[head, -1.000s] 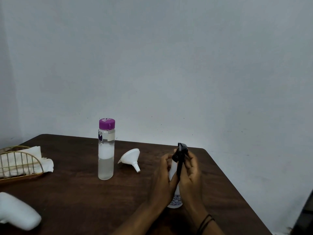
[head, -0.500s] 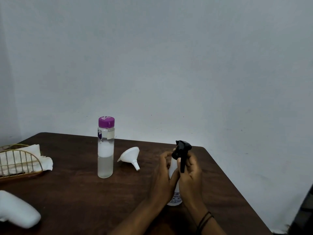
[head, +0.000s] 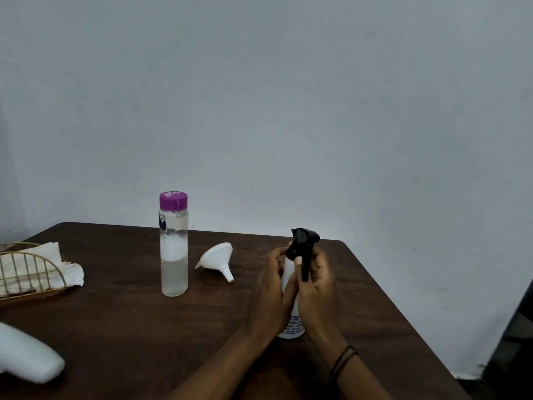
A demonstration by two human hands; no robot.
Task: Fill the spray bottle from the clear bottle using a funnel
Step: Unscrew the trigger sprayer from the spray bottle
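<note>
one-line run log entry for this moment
step: unscrewing spray head | left hand: holds spray bottle | right hand: on head | funnel: lying | clear bottle: capped

Place: plain room, probably a home
Wall: bare, pale grey (head: 288, 96)
Table: dark wood (head: 121, 327), set against the wall
Far left: wire napkin holder (head: 26, 272) with white paper napkins (head: 62, 269)
</note>
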